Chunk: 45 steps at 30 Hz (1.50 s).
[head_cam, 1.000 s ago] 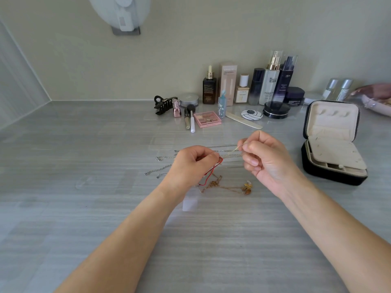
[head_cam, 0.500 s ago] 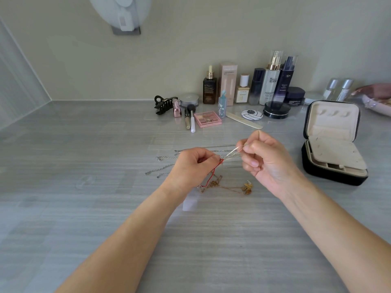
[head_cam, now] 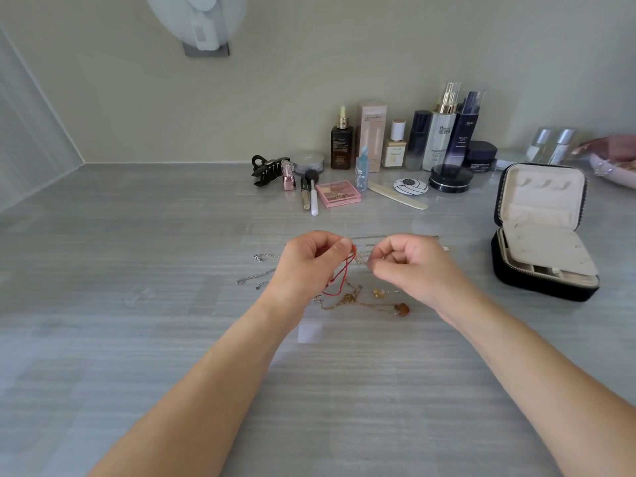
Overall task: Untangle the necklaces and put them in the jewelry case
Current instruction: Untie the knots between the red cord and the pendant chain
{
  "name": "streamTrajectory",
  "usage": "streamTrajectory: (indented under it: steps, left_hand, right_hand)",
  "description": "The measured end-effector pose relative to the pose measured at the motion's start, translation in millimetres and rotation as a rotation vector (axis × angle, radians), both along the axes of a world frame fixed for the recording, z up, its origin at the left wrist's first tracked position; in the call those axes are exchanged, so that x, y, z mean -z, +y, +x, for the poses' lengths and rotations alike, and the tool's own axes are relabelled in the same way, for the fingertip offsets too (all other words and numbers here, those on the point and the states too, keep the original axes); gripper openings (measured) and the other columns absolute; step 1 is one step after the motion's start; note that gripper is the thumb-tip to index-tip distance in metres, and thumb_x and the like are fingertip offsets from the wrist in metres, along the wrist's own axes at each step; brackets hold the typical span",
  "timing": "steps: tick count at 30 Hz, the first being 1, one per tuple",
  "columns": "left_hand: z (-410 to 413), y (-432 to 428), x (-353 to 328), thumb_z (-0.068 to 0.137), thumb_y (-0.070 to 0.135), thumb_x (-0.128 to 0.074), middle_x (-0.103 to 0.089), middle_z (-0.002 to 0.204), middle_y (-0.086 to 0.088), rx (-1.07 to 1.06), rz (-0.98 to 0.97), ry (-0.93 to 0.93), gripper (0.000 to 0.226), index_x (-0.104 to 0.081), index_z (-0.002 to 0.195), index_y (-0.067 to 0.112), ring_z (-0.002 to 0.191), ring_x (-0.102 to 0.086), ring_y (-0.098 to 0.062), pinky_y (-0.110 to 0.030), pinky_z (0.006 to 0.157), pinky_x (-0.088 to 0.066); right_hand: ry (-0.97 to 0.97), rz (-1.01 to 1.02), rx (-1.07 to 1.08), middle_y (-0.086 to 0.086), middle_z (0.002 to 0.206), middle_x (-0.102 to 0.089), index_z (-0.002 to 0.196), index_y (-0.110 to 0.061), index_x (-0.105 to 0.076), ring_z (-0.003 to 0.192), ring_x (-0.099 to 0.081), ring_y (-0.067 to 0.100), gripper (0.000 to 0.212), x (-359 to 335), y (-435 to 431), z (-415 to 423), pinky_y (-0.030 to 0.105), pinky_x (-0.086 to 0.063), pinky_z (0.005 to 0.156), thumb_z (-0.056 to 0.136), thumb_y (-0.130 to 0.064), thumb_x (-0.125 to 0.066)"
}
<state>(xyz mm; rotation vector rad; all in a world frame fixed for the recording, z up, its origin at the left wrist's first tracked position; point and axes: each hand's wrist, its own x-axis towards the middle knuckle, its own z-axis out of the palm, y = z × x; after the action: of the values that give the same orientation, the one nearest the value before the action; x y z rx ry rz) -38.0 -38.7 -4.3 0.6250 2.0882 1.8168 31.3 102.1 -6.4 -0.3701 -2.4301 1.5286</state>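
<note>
A: Where do the necklaces lie?

B: Mid-counter, in a loose tangle between the two hands. The left hand [head_cam: 308, 266] is curled and pinches the red cord [head_cam: 339, 278] between thumb and forefinger. The right hand [head_cam: 416, 270] is curled too, and its fingertips nip a fine pale chain [head_cam: 361, 258] right beside the cord.

A: And the rest of the tangle?

B: The gold chain [head_cam: 356, 301] lies on the countertop [head_cam: 137, 339] just under the hands. The silver chains [head_cam: 258, 278] trail out past the left wrist.

A: The jewelry case [head_cam: 537, 287]?

B: It is off to the right, apart from the right hand, with its lid standing open and the pale lining showing. Bare counter lies between it and the tangle.

A: What room is there to move?

B: There is wide open surface to the left and towards the near edge. Behind the hands a band of counter runs free up to the cosmetics [head_cam: 444, 132], the hair claw [head_cam: 266, 170], the pink palette [head_cam: 338, 193] and the nail file [head_cam: 397, 200].

A: What are the limits?

B: The back wall [head_cam: 241, 115] stands behind the bottles, and a side panel [head_cam: 27, 149] closes the left corner. A pink dish [head_cam: 612, 163] sits at the far right edge.

A: And the surface?

B: It is grey, streaked and smooth, with a faint sheen.
</note>
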Motion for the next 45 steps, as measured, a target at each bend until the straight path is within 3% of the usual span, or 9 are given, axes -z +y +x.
streamTrajectory:
  steps: [3, 7, 11, 18, 23, 26, 32, 40, 45]
  left_hand:
    - [1.1, 0.8, 2.0, 0.091, 0.02, -0.056, -0.035, 0.035, 0.014, 0.016, -0.021, 0.017, 0.022, -0.063, 0.071, 0.018, 0.036, -0.03, -0.003, -0.017, 0.044, -0.028]
    - [0.7, 1.5, 2.1, 0.091, 0.02, -0.056, -0.042, 0.034, 0.015, 0.009, -0.031, 0.018, 0.02, -0.062, 0.073, 0.016, 0.034, -0.036, 0.0, -0.011, 0.041, -0.031]
    - [-1.5, 0.4, 2.6, 0.09, 0.022, -0.057, -0.039, 0.036, 0.014, -0.022, -0.028, 0.034, 0.02, -0.063, 0.072, 0.018, 0.037, -0.032, -0.002, -0.015, 0.041, -0.03]
    - [0.9, 1.5, 4.0, 0.09, 0.022, -0.057, -0.038, 0.037, 0.014, 0.017, -0.057, 0.036, 0.019, -0.062, 0.072, 0.018, 0.037, -0.033, -0.002, -0.013, 0.041, -0.029]
    - [3.1, 1.7, 2.6, 0.091, 0.025, -0.056, -0.037, 0.04, 0.013, 0.047, -0.093, 0.036, 0.023, -0.064, 0.07, 0.019, 0.042, -0.032, -0.004, -0.018, 0.044, -0.029]
    - [4.1, 1.4, 0.9, 0.092, 0.029, -0.053, -0.033, 0.046, 0.009, 0.091, -0.08, -0.005, 0.027, -0.067, 0.071, 0.02, 0.045, -0.03, -0.008, -0.022, 0.046, -0.028]
    - [5.0, -2.3, -3.9, 0.089, 0.022, -0.059, -0.039, 0.043, 0.009, 0.159, -0.054, -0.018, 0.018, -0.066, 0.076, 0.013, 0.039, -0.032, -0.008, -0.018, 0.041, -0.031]
    - [5.2, -2.6, -6.4, 0.093, 0.026, -0.052, -0.057, 0.044, 0.015, 0.081, -0.04, -0.074, 0.03, -0.067, 0.073, 0.01, 0.032, -0.025, -0.003, -0.013, 0.035, -0.025]
    - [4.8, -1.1, -3.4, 0.093, 0.031, -0.052, -0.041, 0.037, 0.012, 0.079, -0.075, -0.057, 0.036, -0.066, 0.064, 0.013, 0.033, -0.026, -0.005, -0.012, 0.035, -0.023]
  right_hand:
    - [0.077, 0.032, 0.059, -0.01, 0.037, -0.038, 0.065, -0.017, -0.058, 0.036, -0.029, 0.004, 0.02, 3.0, 1.1, -1.3, 0.014, -0.026, 0.039, 0.085, -0.016, -0.062]
    - [0.122, 0.045, 0.062, -0.008, 0.042, -0.04, 0.069, -0.021, -0.057, 0.04, -0.031, 0.008, 0.018, 2.1, 5.0, -1.5, 0.021, -0.029, 0.045, 0.087, -0.021, -0.06]
    - [0.064, 0.049, -0.046, -0.012, 0.036, -0.036, 0.067, -0.016, -0.06, 0.037, -0.03, 0.003, 0.016, 1.7, 1.8, 0.1, 0.011, -0.029, 0.042, 0.079, -0.016, -0.071]
    - [0.167, 0.029, 0.059, -0.008, 0.033, -0.033, 0.069, -0.015, -0.057, 0.033, -0.024, 0.005, 0.017, 2.1, 4.0, -0.6, 0.014, -0.023, 0.037, 0.084, -0.016, -0.065]
    - [0.225, 0.125, 0.16, -0.005, 0.043, -0.037, 0.061, -0.001, -0.057, 0.04, -0.028, 0.007, 0.038, 5.9, 3.6, -2.9, 0.017, -0.023, 0.042, 0.086, -0.029, -0.062]
    - [0.199, 0.137, 0.182, -0.007, 0.034, -0.034, 0.058, 0.007, -0.054, 0.037, -0.031, 0.006, 0.049, 5.1, 3.6, -2.2, 0.014, -0.024, 0.042, 0.087, -0.032, -0.059]
    - [0.164, 0.071, 0.196, -0.009, 0.036, -0.031, 0.061, 0.005, -0.054, 0.037, -0.03, 0.005, 0.047, 3.0, 2.4, -2.4, 0.012, -0.024, 0.04, 0.087, -0.034, -0.058]
    - [0.178, -0.258, -0.074, -0.009, 0.04, -0.025, 0.064, -0.015, -0.069, 0.039, -0.02, 0.008, 0.028, -5.5, 3.2, 3.7, 0.021, -0.017, 0.042, 0.088, -0.009, -0.055]
    - [0.199, -0.418, -0.129, -0.01, 0.038, -0.022, 0.071, -0.017, -0.074, 0.036, -0.016, 0.008, 0.023, -7.1, 6.5, 5.0, 0.016, -0.016, 0.04, 0.079, -0.029, -0.057]
